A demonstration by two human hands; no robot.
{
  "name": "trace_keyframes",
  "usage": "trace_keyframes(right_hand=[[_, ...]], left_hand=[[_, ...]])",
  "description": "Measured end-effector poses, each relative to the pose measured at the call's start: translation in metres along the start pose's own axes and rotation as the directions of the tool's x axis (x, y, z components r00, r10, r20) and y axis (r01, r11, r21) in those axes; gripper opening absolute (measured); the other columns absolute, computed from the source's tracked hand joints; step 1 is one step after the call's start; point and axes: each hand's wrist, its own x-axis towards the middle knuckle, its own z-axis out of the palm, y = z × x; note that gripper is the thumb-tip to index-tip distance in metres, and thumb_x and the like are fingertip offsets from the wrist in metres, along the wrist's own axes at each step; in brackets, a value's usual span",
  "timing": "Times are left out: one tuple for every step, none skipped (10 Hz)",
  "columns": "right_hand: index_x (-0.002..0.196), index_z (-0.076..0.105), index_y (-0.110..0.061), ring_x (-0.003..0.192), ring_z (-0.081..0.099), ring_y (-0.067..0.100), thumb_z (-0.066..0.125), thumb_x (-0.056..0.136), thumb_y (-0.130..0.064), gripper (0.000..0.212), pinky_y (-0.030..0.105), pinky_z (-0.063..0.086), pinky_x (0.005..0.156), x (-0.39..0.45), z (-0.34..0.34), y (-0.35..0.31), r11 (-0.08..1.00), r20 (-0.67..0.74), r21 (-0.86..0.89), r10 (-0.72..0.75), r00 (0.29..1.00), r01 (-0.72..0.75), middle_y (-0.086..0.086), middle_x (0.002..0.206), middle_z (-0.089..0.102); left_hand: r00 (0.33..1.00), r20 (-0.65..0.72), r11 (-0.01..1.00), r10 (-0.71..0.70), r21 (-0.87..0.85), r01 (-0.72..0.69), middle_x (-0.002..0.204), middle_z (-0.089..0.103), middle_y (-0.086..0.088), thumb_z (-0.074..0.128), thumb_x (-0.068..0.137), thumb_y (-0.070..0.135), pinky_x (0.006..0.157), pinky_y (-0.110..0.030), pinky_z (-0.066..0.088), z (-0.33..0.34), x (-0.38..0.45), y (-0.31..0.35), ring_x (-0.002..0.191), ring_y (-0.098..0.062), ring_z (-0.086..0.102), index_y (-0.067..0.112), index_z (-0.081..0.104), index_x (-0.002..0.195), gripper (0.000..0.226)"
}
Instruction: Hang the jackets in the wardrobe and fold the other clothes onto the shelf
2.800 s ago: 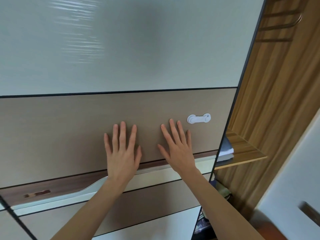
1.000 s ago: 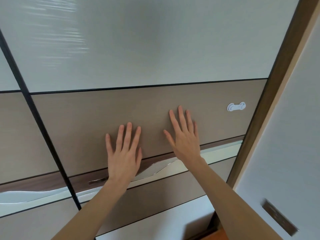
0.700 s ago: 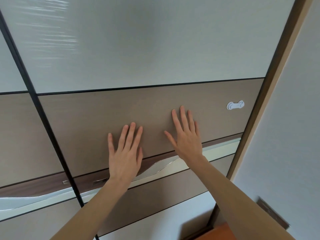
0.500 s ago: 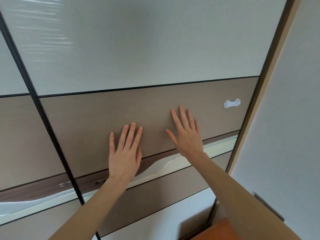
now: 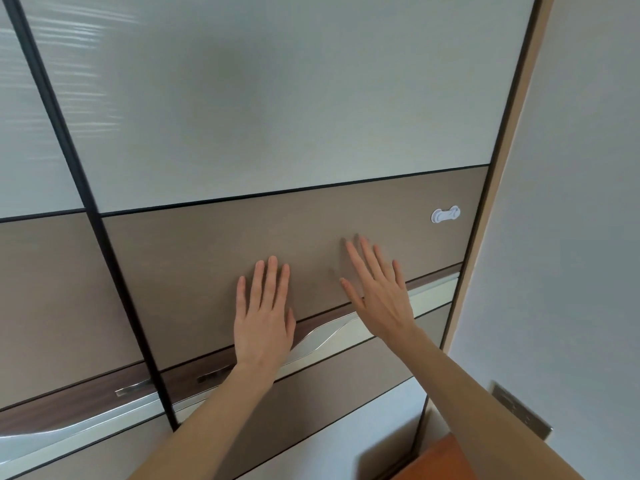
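A: Big picture first: the sliding wardrobe door (image 5: 277, 109) fills nearly everything, frosted pane up at twelve o'clock, brown band across the middle, and its right edge sits against the frame (image 5: 512, 161) at three o'clock.

B: So the wardrobe's shut?

A: Looks shut from here, no gap showing. Jackets and the folded clothes aren't visible at all; if they're inside, they're behind that panel.

B: And the hands?

A: Left hand (image 5: 264, 317) flat on the brown band at six o'clock, fingers straight and spread, holding nothing. Right hand (image 5: 379, 292) just beside it toward four o'clock, also flat, fingers apart, nothing gripped.

B: Which step is this?

A: I'd call it closing up, the very tail of the job. Next move needs little: lift both palms off and check the door's seated.

B: That white bit?

A: Small white child lock (image 5: 445, 214) at two o'clock, well clear of the fingers.
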Motion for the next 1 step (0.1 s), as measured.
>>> trace_keyframes(right_hand=[[0.166,-0.001,-0.039,0.161,0.001,0.018,0.014,0.107,-0.064,0.066,0.051,0.009,0.129,-0.0162,-0.0079,-0.0085,0.999,0.032,0.032,0.032,0.999,-0.033,-0.008,0.175,0.0]], left_hand=[[0.999,0.0,0.999,0.042,-0.001,-0.042,0.175,0.004,-0.012,0.052,0.101,0.037,0.129,-0.055,0.007,-0.0104,0.0017,-0.0043,0.162,-0.032,0.003,0.013,0.012,0.167,0.081]])
